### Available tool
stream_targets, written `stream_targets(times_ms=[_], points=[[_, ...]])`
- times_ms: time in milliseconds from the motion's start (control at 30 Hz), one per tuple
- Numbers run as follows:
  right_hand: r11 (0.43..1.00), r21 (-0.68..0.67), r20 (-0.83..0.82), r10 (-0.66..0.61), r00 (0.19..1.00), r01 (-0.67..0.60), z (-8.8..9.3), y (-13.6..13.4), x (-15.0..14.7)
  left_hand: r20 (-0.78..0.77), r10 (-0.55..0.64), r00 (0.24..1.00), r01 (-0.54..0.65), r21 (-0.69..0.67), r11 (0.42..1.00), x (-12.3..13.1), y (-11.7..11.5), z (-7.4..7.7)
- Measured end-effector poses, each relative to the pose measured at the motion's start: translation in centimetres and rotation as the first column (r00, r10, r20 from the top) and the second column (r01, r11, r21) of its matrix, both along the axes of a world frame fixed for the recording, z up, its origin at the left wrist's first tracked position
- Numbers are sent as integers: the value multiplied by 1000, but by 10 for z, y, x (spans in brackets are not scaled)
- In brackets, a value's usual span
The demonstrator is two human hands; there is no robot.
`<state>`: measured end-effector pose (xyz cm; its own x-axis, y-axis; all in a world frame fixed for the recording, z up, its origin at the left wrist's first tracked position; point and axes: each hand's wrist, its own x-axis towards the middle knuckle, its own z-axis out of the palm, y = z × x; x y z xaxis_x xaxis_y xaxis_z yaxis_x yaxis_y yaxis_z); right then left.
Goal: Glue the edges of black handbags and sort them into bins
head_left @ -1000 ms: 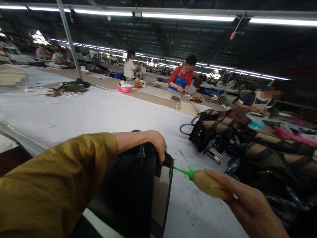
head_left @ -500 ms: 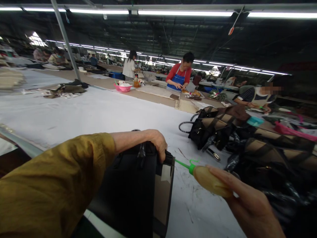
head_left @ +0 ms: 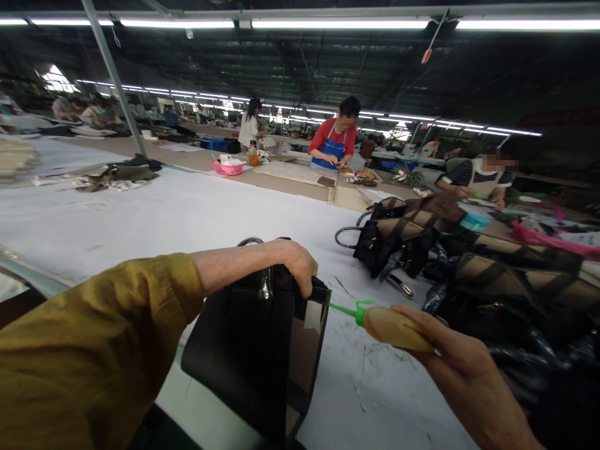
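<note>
A black handbag [head_left: 255,350] with a tan side panel stands upright at the near edge of the white table [head_left: 154,215]. My left hand [head_left: 297,265] is closed over the bag's top corner, the arm in a mustard sleeve. My right hand [head_left: 457,365] grips a yellowish squeeze bottle [head_left: 396,329] with a green nozzle. The nozzle tip touches the bag's upper right edge, just below my left fingers.
A heap of black and tan handbags [head_left: 469,256] lies to the right. Fabric scraps [head_left: 112,175] and a pink basin [head_left: 228,166] sit farther back. A person in a red top and blue apron [head_left: 335,147] and another in stripes [head_left: 482,178] work at tables beyond.
The view has shifted slightly, showing more of the bag's lower part. Both hands keep their hold, and the nozzle stays at the bag's edge.
</note>
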<state>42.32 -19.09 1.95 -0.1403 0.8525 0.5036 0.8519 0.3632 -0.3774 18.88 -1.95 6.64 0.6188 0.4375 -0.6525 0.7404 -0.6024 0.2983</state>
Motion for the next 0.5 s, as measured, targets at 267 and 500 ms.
stream_targets(times_ms=[267,500], points=[[1000,11,-30,13,999,-13,7,-6,1,-32,-67,997,68,58,996,0,-8,7],[998,49,-24,33,999,-32,7,-7,-1,-32,-81,996,85,124,989,0,-12,15]])
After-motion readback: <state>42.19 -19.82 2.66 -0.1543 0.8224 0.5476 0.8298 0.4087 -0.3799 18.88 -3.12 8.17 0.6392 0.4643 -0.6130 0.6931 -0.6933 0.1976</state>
